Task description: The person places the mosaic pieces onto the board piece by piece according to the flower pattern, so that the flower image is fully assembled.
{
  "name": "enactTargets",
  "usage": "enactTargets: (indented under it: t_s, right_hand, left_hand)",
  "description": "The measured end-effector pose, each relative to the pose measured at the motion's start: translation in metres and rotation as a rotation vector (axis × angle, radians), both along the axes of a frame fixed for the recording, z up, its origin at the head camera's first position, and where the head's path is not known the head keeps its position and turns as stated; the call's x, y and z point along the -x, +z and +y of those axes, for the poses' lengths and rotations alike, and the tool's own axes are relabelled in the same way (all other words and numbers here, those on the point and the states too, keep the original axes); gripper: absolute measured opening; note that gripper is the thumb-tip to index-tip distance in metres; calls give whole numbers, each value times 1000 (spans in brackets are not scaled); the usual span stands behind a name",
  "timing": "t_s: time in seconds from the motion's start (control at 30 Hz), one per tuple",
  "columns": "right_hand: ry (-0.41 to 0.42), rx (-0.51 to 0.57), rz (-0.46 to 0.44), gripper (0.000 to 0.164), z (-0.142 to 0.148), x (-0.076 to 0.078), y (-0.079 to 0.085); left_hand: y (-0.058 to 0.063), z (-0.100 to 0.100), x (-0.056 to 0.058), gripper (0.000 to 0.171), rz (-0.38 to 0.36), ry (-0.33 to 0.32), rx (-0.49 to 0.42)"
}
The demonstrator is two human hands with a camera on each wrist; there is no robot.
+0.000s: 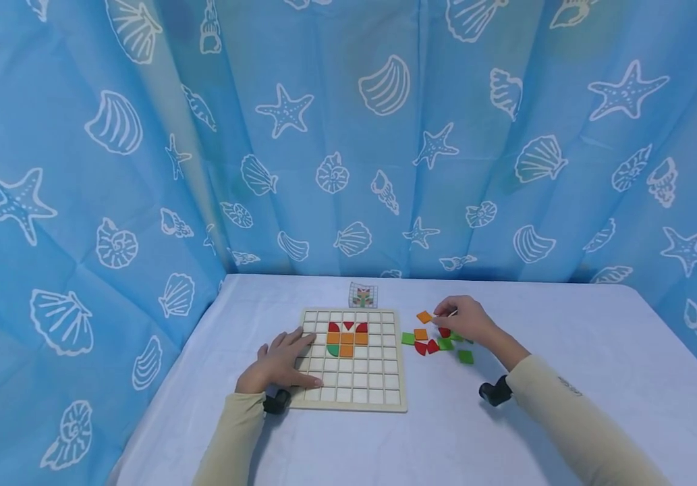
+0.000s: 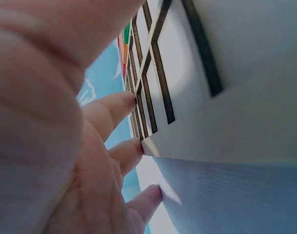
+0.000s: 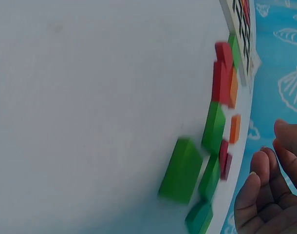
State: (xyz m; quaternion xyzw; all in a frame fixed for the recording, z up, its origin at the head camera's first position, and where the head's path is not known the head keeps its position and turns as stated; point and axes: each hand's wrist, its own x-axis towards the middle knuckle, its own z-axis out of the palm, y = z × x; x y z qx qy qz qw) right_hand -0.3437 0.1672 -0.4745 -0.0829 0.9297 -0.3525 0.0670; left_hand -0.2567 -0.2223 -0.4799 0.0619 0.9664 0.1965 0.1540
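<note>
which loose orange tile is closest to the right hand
The upper orange tile in the head view, by the fingertips of the right hand; the other orange tile lies lower, farther from the hand, beside a green tile.

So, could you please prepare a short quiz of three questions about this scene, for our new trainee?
1. Which of the person's hands touches the grid board?

2. True or false: the picture card lies beyond the board's far edge, as the person sees it.

3. On the board, three red pieces stand in one row. What shape is the middle red piece?
A) square
B) triangle
C) full circle

Key:
1. The left hand.
2. True.
3. B.
</note>
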Motion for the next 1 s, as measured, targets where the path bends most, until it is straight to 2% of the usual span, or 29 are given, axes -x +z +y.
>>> enactTargets:
  t_s: [0.4,0.63,1.0]
  right_hand:
    - [-21,-38,9,24,38,3,3]
    - [-43,-33,-10,26,50,4,-3]
    - [-34,-61,-54,23,55,-5,-14]
  left_hand:
    - [3,2,4,101,3,8,5]
    - [5,2,5,100,9,13,-1]
    - [-4,2,0,101,0,32,-3]
